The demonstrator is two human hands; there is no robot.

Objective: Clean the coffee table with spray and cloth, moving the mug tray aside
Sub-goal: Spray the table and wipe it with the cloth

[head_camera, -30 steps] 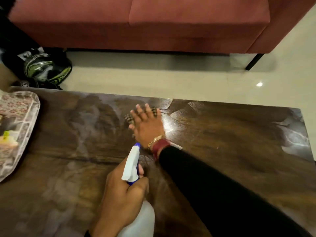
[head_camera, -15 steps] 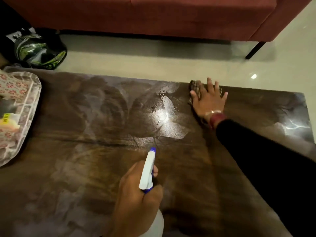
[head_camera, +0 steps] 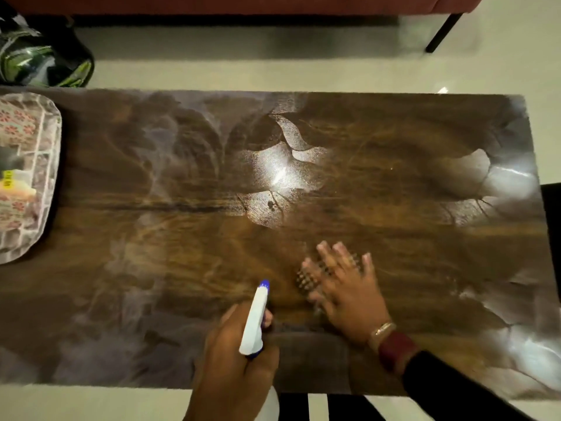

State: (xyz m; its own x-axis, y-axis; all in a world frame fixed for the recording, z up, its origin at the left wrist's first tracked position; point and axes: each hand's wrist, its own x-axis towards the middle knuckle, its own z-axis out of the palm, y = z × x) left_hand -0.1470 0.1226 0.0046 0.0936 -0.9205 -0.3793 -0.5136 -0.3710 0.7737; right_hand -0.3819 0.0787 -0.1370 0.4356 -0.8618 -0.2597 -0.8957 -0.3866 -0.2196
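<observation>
The dark wooden coffee table [head_camera: 182, 238] fills the view, with wet streaks and a bright glare at its middle. My left hand [head_camera: 233, 366] grips a white spray bottle [head_camera: 253, 323] with a blue nozzle tip, held above the near edge and pointing away. My right hand [head_camera: 349, 287] lies flat, fingers spread, pressing a checked cloth [head_camera: 306, 279] onto the table just right of the nozzle. Most of the cloth is hidden under the palm. The patterned mug tray [head_camera: 45, 189] sits at the table's far left end, cut off by the frame.
A red sofa [head_camera: 243, 3] runs along the far side, one black leg [head_camera: 443, 31] on the pale floor. A green and black helmet [head_camera: 39, 62] lies on the floor beyond the table's left corner. The table's right end [head_camera: 516, 183] shows wet smears.
My right hand with the cloth has swept from the far middle of the table back to the near side, beside the bottle. The view has tilted further down. The left hand still holds the bottle.
</observation>
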